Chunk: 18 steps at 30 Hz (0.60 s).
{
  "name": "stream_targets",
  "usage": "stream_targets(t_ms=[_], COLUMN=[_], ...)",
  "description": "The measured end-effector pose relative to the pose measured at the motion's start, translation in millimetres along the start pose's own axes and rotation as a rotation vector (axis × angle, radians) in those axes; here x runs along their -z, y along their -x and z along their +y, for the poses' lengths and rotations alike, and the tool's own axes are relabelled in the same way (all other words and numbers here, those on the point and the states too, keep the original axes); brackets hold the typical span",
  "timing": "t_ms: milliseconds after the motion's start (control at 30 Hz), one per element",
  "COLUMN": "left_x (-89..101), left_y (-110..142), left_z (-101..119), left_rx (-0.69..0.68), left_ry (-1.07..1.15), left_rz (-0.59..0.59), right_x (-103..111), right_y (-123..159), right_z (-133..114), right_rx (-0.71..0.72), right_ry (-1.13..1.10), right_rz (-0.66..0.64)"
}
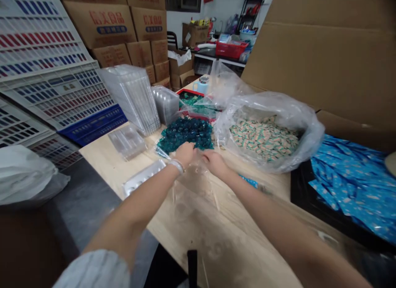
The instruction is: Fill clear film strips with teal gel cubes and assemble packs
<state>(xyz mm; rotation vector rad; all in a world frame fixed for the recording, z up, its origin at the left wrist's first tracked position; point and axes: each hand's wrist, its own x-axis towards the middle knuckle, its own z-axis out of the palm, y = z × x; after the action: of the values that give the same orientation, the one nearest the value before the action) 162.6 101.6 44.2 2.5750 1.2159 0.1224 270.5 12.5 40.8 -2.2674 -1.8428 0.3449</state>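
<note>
Both hands pinch the far edge of a clear plastic bag that lies stretched over the wooden table. My left hand, with a pale band at the wrist, is closed on it just in front of a heap of dark teal, glossy pieces. A short way to its right, my right hand is closed on the same plastic; its fingertips are partly hidden. Right of the heap stands a large open plastic bag filled with small beige and green wrapped pieces.
Stacked clear plastic trays stand at the table's left, with a silvery tray nearer me. A red tray and a light blue mug are behind the heap. Blue printed wrappers fill a black container at right. Crates line the left.
</note>
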Motion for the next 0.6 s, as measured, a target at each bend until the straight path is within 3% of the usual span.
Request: stream_targets(t_ms=[67, 133, 267, 400, 467, 600], left_x=[-15.6, -25.6, -26.5, -19.6, -18.3, -22.0], left_y=[-23.5, -34.1, -36.3, -25.1, -9.3, 35.3], left_z=[9.1, 10.9, 0.1, -6.0, -2.9, 10.7], left_rx=[0.054, 0.075, 0.034, -0.004, 0.062, 0.328], left_ry=[-0.008, 0.003, 0.085, 0.214, 0.430, 1.208], left_rz=[0.017, 0.026, -0.001, -0.021, -0.053, -0.125], right_x=[-13.7, -26.8, -42.8, -41.3, -36.3, -30.7], right_y=[-36.1, -54.3, -56.4, -57.7, -60.6, -42.1], right_z=[5.0, 9.3, 19.3, 30.0, 33.0, 29.8], right_rx=[-0.071, -0.113, -0.146, -0.140, -0.138, -0.135], right_ry=[0.024, 0.035, 0.014, -0.077, -0.144, -0.295], right_rz=[0.049, 0.076, 0.104, 0.120, 0.130, 0.166])
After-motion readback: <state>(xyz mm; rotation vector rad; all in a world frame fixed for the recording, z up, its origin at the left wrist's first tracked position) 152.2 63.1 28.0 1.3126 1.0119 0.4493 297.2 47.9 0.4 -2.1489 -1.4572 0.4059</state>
